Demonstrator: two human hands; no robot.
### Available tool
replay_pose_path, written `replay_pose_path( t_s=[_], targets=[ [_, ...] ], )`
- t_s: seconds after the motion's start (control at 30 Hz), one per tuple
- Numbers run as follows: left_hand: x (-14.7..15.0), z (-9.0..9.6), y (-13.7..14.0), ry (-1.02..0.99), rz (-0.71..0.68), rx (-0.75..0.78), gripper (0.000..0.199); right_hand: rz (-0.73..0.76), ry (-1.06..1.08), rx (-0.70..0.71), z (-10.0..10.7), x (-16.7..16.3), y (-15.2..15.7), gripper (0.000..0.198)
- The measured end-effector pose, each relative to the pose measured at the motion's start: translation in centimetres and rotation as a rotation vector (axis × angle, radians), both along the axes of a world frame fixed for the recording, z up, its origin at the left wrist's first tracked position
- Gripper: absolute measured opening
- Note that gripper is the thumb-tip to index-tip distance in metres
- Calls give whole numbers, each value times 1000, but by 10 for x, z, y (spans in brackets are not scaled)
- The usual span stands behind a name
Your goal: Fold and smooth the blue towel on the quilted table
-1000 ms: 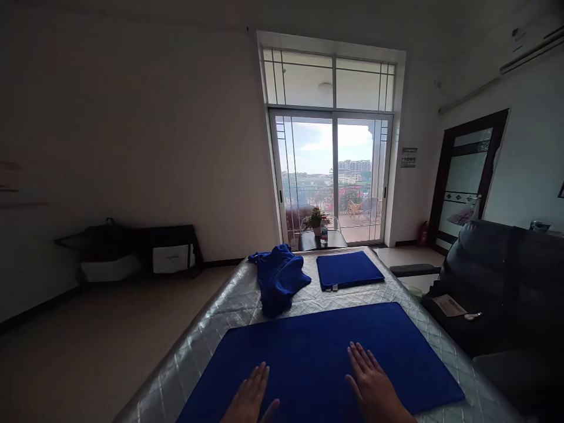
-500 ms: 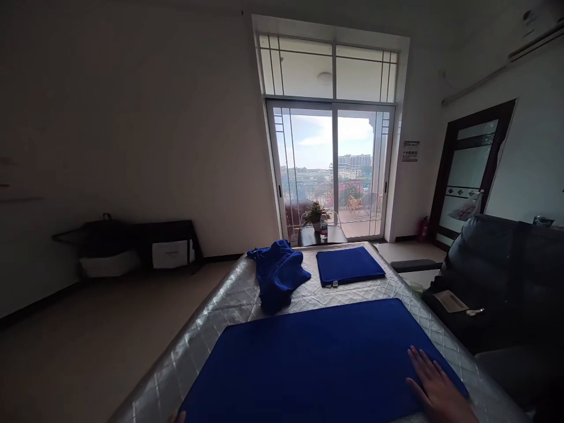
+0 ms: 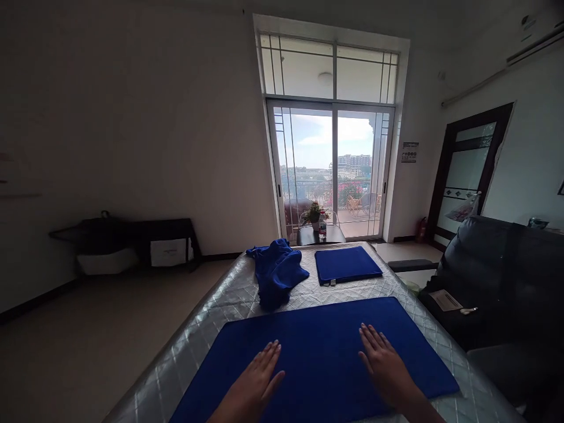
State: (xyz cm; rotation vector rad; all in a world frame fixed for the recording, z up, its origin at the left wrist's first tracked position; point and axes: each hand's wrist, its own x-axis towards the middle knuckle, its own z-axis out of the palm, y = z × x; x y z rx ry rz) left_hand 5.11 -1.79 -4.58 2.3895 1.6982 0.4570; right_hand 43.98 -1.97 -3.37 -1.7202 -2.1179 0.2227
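Blue cloth (image 3: 324,358) has bare silver cover (image 3: 446,345) past its three-o'clock edge, long axis nine-to-three; your left hand (image 3: 258,373) and right hand (image 3: 382,359) lie flat, grip released.

Both palms face down, out of sight: the left hand (image 3: 253,380) and right hand (image 3: 385,365) cover patches of the spread blue cloth (image 3: 317,346). The bottom edge crops both forearms and the cloth's near left corner. Print is too small to read on the folded cloth's white tag (image 3: 333,282), the wall notice (image 3: 409,153) and the white box (image 3: 169,253). The right edge cuts off the black sofa (image 3: 524,270).
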Motion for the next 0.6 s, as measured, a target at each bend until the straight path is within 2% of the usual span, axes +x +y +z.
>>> replay_pose_path(
  t_s=[0.07, 0.1, 0.17, 0.23, 0.33, 0.47, 0.53, 0.6],
  targets=[
    [63, 19, 20, 7, -182, -65, 65, 146, 27, -35, 17, -50, 12, 64],
    [87, 24, 30, 5, -219, -62, 67, 171, 24, -62, 20, -70, 18, 64],
    [118, 22, 45, 3, -227, -20, 66, 181, 17, -113, 15, -95, 29, 63],
    [129, 11, 56, 4, -178, 12, 64, 147, 22, -141, 2, -106, 37, 61],
    [129, -5, 61, 28, -106, -10, 68, 128, 38, -125, -16, -109, 42, 61],
    [118, -5, 56, 51, -77, -59, 75, 136, 46, -98, -20, -101, 41, 65],
    [96, -5, 54, 79, -25, -77, 74, 90, 36, -106, -21, -83, 43, 68],
    [57, -10, 51, 152, 57, -38, 67, 12, 19, -106, -26, -51, 47, 70]
  ],
)
